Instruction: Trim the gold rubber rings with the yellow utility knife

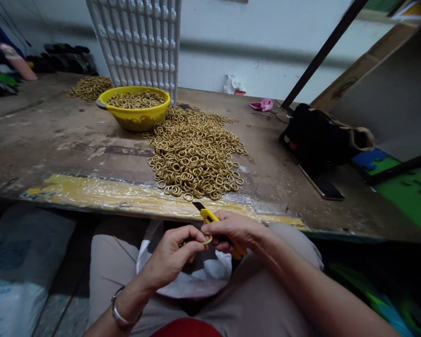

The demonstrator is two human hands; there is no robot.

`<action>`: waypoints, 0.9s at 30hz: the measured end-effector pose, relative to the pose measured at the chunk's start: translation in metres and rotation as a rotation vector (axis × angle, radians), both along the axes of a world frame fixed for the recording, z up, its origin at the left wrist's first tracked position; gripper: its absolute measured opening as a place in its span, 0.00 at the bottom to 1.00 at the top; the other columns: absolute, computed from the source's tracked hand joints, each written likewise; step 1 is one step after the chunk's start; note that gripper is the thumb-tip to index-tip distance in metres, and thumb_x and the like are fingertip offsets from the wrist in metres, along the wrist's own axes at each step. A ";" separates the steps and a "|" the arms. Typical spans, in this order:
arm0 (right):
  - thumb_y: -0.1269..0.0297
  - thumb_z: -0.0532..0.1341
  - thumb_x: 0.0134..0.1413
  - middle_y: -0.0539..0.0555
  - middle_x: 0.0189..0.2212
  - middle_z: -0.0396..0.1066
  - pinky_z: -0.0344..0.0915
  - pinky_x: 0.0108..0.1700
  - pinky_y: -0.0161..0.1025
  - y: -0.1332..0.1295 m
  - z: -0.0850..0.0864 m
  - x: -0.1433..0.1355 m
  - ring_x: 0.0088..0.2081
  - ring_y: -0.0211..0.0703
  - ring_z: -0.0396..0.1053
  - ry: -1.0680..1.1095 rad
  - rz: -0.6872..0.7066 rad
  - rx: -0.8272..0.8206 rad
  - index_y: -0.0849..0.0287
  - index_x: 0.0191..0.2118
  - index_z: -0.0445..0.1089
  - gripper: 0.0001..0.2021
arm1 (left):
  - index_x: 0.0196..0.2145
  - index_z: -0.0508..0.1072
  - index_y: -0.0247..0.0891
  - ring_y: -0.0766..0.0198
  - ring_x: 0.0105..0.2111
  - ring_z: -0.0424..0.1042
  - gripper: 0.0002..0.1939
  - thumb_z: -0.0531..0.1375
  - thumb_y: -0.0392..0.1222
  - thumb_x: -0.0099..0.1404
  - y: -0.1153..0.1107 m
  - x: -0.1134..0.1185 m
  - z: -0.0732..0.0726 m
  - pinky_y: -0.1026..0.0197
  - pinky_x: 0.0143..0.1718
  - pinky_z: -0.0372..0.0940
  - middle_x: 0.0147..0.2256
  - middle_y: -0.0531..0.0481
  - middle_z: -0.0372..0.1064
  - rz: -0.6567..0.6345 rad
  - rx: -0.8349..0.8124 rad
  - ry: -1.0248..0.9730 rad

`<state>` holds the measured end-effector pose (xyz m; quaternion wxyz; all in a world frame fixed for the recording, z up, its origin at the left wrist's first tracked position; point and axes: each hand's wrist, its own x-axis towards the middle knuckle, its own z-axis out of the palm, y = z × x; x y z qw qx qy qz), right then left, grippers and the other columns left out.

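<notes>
One gold-coloured ring [207,240] is pinched between the thumb and fingers of the left hand [177,252], which is closed over it above the lap, near the front edge of the surface [66,150]. Just beside it, the right hand [236,229] is wrapped around a yellow utility knife [209,216], its dark blade [198,206] pointing up and away toward the rings. Below both hands, a white bag [210,279] lies between the knees. Ahead on the surface spreads a large heap of similar rings [196,154], touching a yellow basin [138,118] that holds more of them; a smaller pile [91,88] sits behind the basin to the left. Farther right lie a phone [329,186], a black bundle [315,135] and a pink cloth [263,105].
</notes>
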<state>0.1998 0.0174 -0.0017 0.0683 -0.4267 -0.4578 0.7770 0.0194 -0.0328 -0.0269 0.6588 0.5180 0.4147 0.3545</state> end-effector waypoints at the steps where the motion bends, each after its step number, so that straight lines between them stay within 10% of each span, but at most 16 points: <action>1: 0.57 0.56 0.51 0.43 0.14 0.54 0.45 0.16 0.30 -0.002 0.000 -0.001 0.14 0.29 0.48 -0.058 -0.046 0.124 0.59 0.21 0.59 0.14 | 0.30 0.73 0.33 0.73 0.18 0.57 0.06 0.60 0.39 0.59 0.001 0.000 -0.002 0.70 0.18 0.51 0.25 0.50 0.69 0.030 -0.061 -0.039; 5: 0.60 0.52 0.56 0.45 0.18 0.54 0.48 0.24 0.32 -0.013 0.000 -0.002 0.21 0.33 0.51 -0.376 -0.178 0.848 0.58 0.21 0.56 0.14 | 0.29 0.71 0.33 0.77 0.14 0.53 0.10 0.64 0.44 0.56 0.004 0.002 -0.009 0.72 0.12 0.44 0.24 0.51 0.69 0.194 -0.266 -0.206; 8: 0.70 0.54 0.50 0.49 0.22 0.61 0.50 0.29 0.34 -0.022 0.000 -0.002 0.26 0.36 0.56 -0.592 -0.006 1.159 0.59 0.24 0.59 0.07 | 0.30 0.71 0.33 0.77 0.13 0.52 0.13 0.66 0.46 0.53 0.005 0.004 -0.011 0.73 0.11 0.44 0.22 0.52 0.68 0.265 -0.322 -0.251; 18: 0.74 0.54 0.51 0.55 0.32 0.70 0.51 0.29 0.37 -0.025 -0.002 -0.009 0.31 0.44 0.66 -0.971 0.302 1.250 0.59 0.35 0.65 0.06 | 0.28 0.71 0.33 0.75 0.10 0.51 0.12 0.61 0.47 0.58 0.007 0.003 -0.012 0.72 0.10 0.47 0.12 0.58 0.59 0.259 -0.182 -0.046; 27: 0.66 0.54 0.57 0.55 0.30 0.72 0.50 0.31 0.36 0.027 0.010 0.046 0.30 0.41 0.66 -1.186 0.010 1.174 0.59 0.32 0.67 0.07 | 0.26 0.71 0.31 0.78 0.13 0.52 0.12 0.62 0.45 0.58 -0.004 -0.002 0.002 0.71 0.13 0.42 0.23 0.49 0.68 0.024 -0.277 -0.178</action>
